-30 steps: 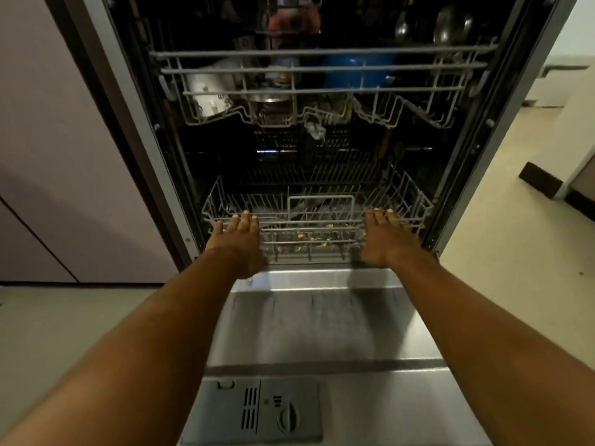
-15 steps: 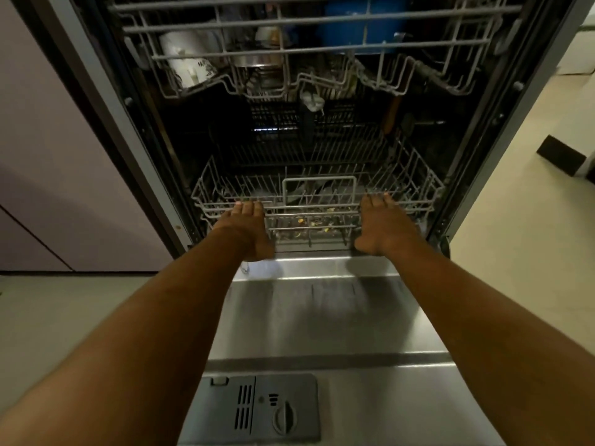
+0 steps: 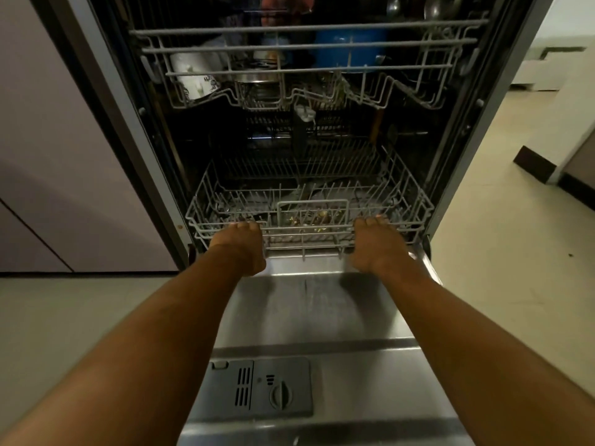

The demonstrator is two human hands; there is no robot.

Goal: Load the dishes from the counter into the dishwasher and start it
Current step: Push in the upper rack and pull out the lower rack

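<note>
Left hand (image 3: 240, 249), right hand (image 3: 375, 246) now round rack (image 3: 306, 235)

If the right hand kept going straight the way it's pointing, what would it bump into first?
The grey wire lower rack: the right hand grips its front rail, with upright tines apparently next behind.

Dim, dark interior, wide-angle edge distortion
</note>
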